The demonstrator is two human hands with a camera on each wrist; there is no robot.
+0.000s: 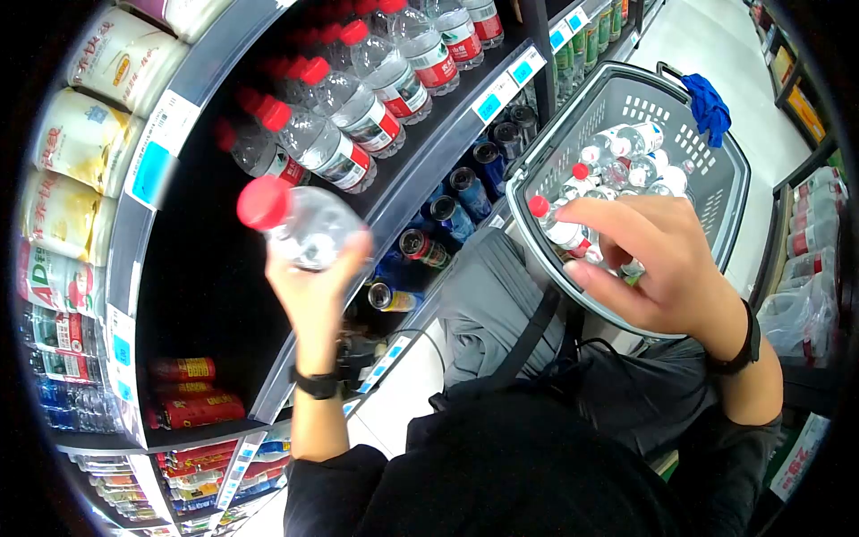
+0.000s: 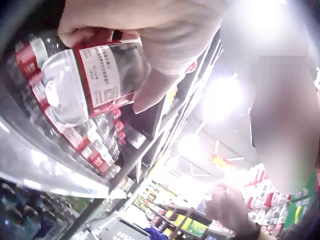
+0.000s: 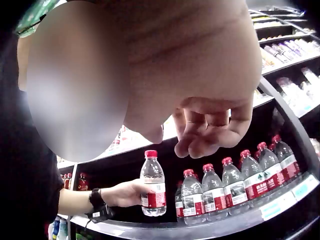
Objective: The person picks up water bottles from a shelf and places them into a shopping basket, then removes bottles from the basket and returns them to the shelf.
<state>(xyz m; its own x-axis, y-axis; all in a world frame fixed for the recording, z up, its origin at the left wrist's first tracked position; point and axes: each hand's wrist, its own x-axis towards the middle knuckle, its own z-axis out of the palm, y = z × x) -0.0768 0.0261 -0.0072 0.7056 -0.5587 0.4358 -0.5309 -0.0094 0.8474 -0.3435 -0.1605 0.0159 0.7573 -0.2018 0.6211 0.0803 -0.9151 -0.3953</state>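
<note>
My left hand (image 1: pixel 309 291) grips a clear water bottle (image 1: pixel 324 224) with a red cap, held out beside the shelf. In the left wrist view the fingers and thumb wrap round the red and white label of this bottle (image 2: pixel 67 92). The right wrist view shows the bottle (image 3: pixel 153 185) upright, in front of the row of similar shelf bottles (image 3: pixel 232 185). Over the near side of the grey basket (image 1: pixel 729 183) hangs my right hand (image 1: pixel 662 255), holding nothing, its fingers loosely bent. Several bottles (image 1: pixel 617 166) lie in the basket below it.
Red-capped bottles (image 1: pixel 335 148) line the shelf at the upper left, with a dark gap beside them. Cans (image 1: pixel 452 215) stand on the level below. A blue cloth (image 1: pixel 707 107) hangs on the basket's far rim. Shelving with wrapped bottles (image 1: pixel 810 259) runs along the right.
</note>
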